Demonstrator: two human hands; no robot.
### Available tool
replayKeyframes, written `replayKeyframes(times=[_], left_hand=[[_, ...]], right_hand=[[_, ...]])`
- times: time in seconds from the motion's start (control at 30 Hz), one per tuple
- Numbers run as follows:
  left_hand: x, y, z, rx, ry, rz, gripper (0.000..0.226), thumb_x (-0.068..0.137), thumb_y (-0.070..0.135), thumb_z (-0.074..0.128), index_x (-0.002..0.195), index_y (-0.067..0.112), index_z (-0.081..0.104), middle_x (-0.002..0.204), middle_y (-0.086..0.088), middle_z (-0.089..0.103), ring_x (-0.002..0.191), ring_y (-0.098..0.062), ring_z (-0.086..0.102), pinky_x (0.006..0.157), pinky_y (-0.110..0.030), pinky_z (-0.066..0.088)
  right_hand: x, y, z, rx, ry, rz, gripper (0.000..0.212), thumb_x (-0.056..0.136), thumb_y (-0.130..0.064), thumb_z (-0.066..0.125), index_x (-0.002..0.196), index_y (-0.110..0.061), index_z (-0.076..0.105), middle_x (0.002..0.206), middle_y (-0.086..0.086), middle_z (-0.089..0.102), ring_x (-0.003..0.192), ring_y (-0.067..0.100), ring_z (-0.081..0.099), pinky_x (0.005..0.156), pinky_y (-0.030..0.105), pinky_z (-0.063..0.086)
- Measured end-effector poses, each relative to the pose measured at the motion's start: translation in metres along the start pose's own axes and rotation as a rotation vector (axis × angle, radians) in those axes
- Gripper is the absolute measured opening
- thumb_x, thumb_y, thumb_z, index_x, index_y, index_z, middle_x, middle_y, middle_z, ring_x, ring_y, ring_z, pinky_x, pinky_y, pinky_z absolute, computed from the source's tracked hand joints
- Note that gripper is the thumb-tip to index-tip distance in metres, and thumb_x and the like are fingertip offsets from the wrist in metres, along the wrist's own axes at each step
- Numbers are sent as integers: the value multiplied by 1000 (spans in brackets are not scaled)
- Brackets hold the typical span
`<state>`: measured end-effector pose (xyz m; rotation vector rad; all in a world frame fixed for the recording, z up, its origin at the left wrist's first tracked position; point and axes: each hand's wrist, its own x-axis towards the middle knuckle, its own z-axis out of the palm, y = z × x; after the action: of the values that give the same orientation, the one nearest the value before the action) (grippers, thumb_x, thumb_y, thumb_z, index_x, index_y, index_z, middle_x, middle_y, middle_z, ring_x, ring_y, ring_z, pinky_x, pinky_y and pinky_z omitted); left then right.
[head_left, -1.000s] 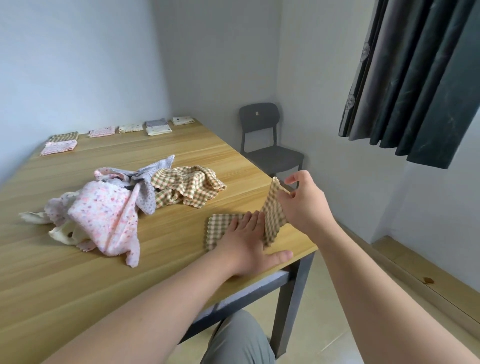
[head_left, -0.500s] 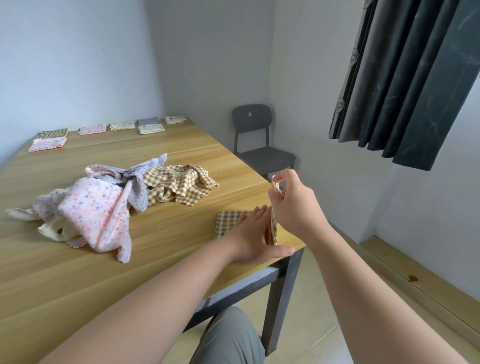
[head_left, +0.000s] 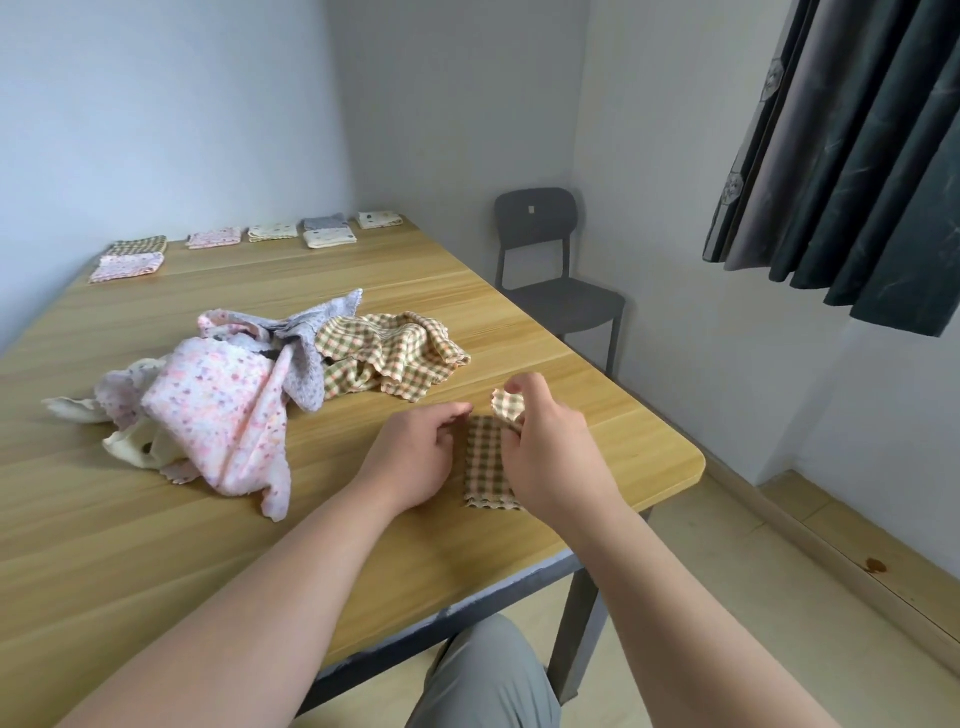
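Pinching raised far corner of cloth (head_left: 485, 467) with right hand (head_left: 550, 457); curling left hand (head_left: 415, 457) at its left edge, cannot tell whether gripping; lying folded on table (head_left: 623, 441), near right edge

Folded cloth (head_left: 485, 457): green-cream gingham. Pink cloth (head_left: 218, 415): floral speckle. Grey cloth (head_left: 306, 353): fine dots. Loose check cloth (head_left: 395, 353): green, orange, cream. Table (head_left: 156, 545): light wood grain. Chair (head_left: 545, 260): dark grey. Curtain (head_left: 857, 156): dark grey-green, marbled.
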<state>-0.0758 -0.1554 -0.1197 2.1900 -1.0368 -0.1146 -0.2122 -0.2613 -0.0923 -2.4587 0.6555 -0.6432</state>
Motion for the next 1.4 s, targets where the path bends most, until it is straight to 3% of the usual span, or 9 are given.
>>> replayKeyframes(times=[0.17,0.27,0.47,0.67,0.8,0.97,1.1,1.27,1.4], left_hand=[[2,-8,-1,-77,1,-40,48,94,7,61,135,32,64,126,20,68,101,-10,69,75,5,36],[2,-6,-2,-92,-11,-37,49,92,5,62,134,32,65,123,20,70,113,4,61,84,4,32],[2,-4,-1,-60,-28,-44,50,91,11,66,134,36,64,123,23,68,123,4,57,101,-13,36],[2,-4,-2,-47,-41,-42,50,93,15,67,136,39,61,127,24,66,99,-12,70,71,6,36],[1,-4,-2,-33,-46,-41,50,93,17,66,136,41,60,129,24,65,101,-20,70,69,6,35],[1,-3,-3,-27,-37,-26,49,95,17,66,138,40,59,128,26,65,98,-4,67,71,7,33],[1,-4,-1,-38,-39,-24,49,96,15,63,137,40,59,130,25,65,100,-21,70,69,6,36],[1,-1,-3,-72,-46,-33,48,100,11,55,138,39,60,131,25,64,96,13,57,72,4,35],[1,-3,-2,-59,-46,-29,47,100,15,57,138,41,58,132,26,63,95,-12,68,66,5,37]], right_hand=[[0,1,22,-17,31,18,43,98,-7,47,137,-25,38,91,3,61,78,20,56,62,38,51],[-2,0,28,-19,54,-36,39,99,-11,48,135,-23,41,92,1,61,77,21,57,61,37,48],[-11,0,30,9,105,-86,29,100,-16,50,128,-21,49,97,3,62,86,25,57,69,41,49],[-16,5,34,37,113,-113,31,99,-18,53,130,-21,51,96,1,65,84,23,59,68,40,48],[-17,6,35,28,126,-138,30,98,-16,55,127,-20,52,93,1,66,77,21,58,65,42,50],[-17,7,37,26,97,-154,32,99,-20,56,130,-21,49,94,1,65,78,22,59,65,41,50],[-18,8,38,11,44,-158,36,99,-28,56,132,-23,45,86,-2,61,80,20,56,65,37,46],[-18,10,36,25,21,-147,36,98,-26,54,133,-26,44,83,-2,62,75,18,58,66,42,52],[-20,10,35,28,62,-160,31,100,-25,52,131,-25,49,92,1,67,83,21,61,70,42,52]])
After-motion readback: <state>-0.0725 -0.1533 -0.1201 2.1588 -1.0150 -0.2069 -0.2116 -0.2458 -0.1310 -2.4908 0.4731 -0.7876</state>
